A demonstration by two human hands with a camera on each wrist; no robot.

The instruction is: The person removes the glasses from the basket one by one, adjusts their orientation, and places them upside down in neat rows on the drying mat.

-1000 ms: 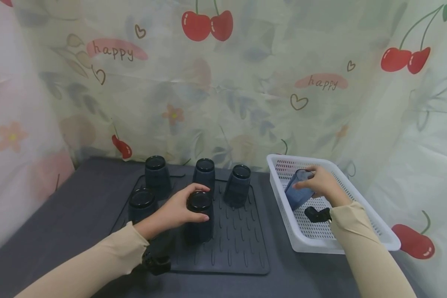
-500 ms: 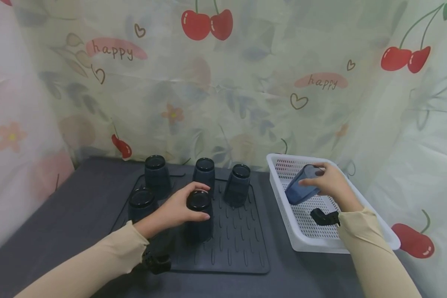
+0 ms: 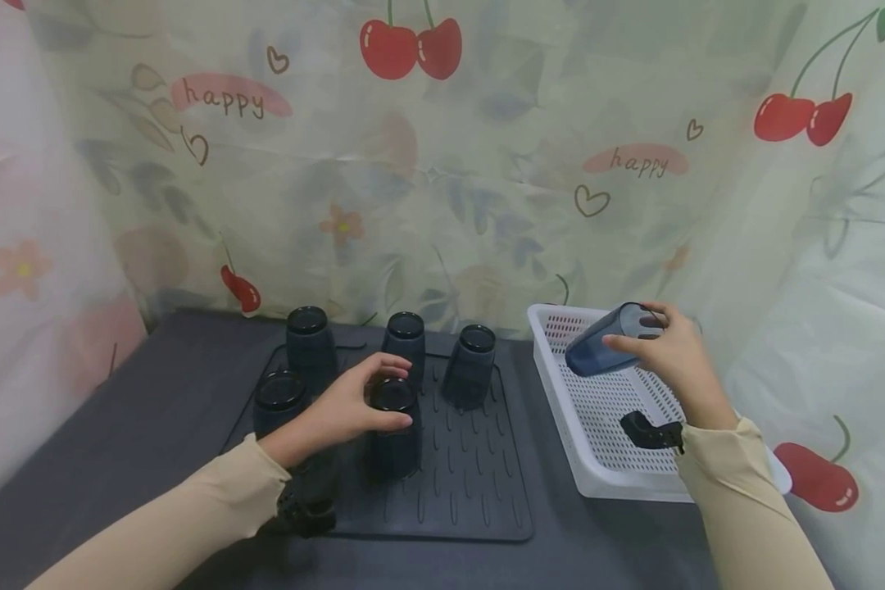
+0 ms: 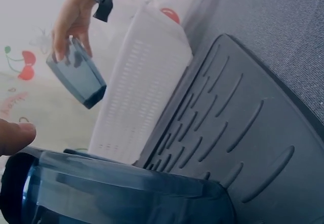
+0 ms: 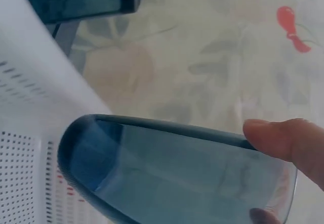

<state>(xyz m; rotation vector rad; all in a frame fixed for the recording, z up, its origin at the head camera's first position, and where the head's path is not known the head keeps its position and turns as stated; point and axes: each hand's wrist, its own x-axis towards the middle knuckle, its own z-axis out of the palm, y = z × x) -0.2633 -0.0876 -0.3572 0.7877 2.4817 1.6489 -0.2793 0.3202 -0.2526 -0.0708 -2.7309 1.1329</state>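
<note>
Above the white plastic basket, my right hand (image 3: 674, 352) grips a translucent blue drinking glass (image 3: 601, 342) near its rim. The glass tilts, its thick base pointing lower left; the right wrist view shows the thumb (image 5: 283, 140) on its side. On the dark ribbed drying mat (image 3: 479, 492), my left hand (image 3: 335, 414) is spread loosely around an upside-down glass (image 3: 396, 447). In the left wrist view, the left thumb (image 4: 17, 137) lies just by the base end of that glass (image 4: 126, 188); its other fingers are out of sight there.
Several more upside-down glasses stand on the mat, including a back-left glass (image 3: 311, 352), a back-middle glass (image 3: 406, 344), a right glass (image 3: 469, 369) and a front-left glass (image 3: 280, 401). The perforated basket (image 3: 568, 442) stands right of the mat. A printed curtain (image 3: 442, 205) hangs behind.
My right hand has raised its glass up and rightward from the basket, tipping it closer to horizontal. The left hand's fingers have lifted slightly, while the glass beneath has stayed put.
</note>
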